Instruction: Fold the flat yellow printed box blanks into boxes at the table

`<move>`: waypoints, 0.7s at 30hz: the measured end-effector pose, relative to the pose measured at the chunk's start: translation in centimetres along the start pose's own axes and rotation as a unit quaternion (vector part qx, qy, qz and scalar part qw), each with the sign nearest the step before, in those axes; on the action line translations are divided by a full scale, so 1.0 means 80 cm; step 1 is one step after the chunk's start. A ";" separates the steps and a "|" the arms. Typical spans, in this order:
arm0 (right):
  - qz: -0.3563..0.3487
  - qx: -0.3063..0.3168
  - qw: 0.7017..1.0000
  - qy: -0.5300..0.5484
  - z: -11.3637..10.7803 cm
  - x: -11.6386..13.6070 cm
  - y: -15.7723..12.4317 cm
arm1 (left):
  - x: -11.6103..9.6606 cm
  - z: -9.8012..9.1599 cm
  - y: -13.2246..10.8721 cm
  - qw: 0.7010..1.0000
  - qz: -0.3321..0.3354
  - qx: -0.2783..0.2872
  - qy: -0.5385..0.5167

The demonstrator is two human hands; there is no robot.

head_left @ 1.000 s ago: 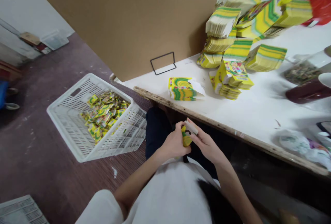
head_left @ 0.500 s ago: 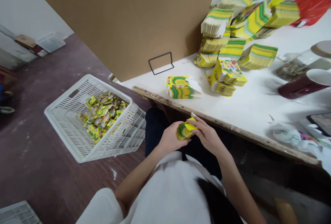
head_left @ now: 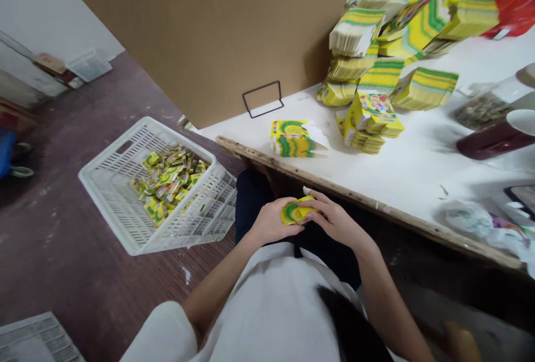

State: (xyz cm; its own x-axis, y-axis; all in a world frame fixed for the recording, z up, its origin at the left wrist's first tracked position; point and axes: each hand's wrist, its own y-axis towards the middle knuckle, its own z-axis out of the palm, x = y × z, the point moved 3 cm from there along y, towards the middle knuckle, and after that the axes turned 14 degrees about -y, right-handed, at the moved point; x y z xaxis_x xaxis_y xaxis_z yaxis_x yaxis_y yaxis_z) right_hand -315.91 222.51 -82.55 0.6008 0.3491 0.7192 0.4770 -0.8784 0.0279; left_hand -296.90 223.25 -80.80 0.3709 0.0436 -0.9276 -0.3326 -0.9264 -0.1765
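Note:
Above my lap, just short of the table edge, I hold a small yellow and green cardboard box [head_left: 292, 213] between both hands. My left hand [head_left: 271, 221] is closed around its left side. The fingers of my right hand [head_left: 334, 220] press on the box's right end and top; a white cover sits on one fingertip. On the table ahead lies a fanned stack of flat yellow-green boxes [head_left: 292, 138]. A smaller pile of the same boxes [head_left: 374, 114] stands to its right.
A white plastic crate [head_left: 146, 248] with many small boxes stands on the floor at left. A big cardboard sheet [head_left: 209, 33] and a black wire stand [head_left: 263, 99] are at the table's left end. Bundled boxes [head_left: 422, 86], a dark red cup [head_left: 485, 138] and a red bag [head_left: 514, 5] are at right.
The right fingers have moved down onto the box's end, and its raised yellow flap now lies lower. The box is tilted flatter. The whole view has shifted slightly.

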 end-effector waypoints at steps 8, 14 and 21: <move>-0.027 0.007 0.999 0.020 -0.013 0.000 -0.008 | -0.010 -0.004 0.000 0.999 0.025 0.027 -0.008; -0.001 -0.065 0.995 0.071 -0.003 0.008 -0.006 | -0.009 -0.002 0.001 0.997 0.063 0.009 0.051; 0.066 -0.087 0.982 0.154 0.023 -0.002 -0.010 | 0.004 0.008 -0.004 0.995 0.068 -0.031 0.069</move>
State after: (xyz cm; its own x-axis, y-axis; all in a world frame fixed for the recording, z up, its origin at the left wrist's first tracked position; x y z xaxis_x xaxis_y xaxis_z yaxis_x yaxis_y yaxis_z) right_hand -315.23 223.75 -84.00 0.4144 0.1367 0.8998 0.2754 -0.9611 0.0191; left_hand -297.23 223.78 -81.28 0.4437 -0.1316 -0.8864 -0.3357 -0.9416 -0.0282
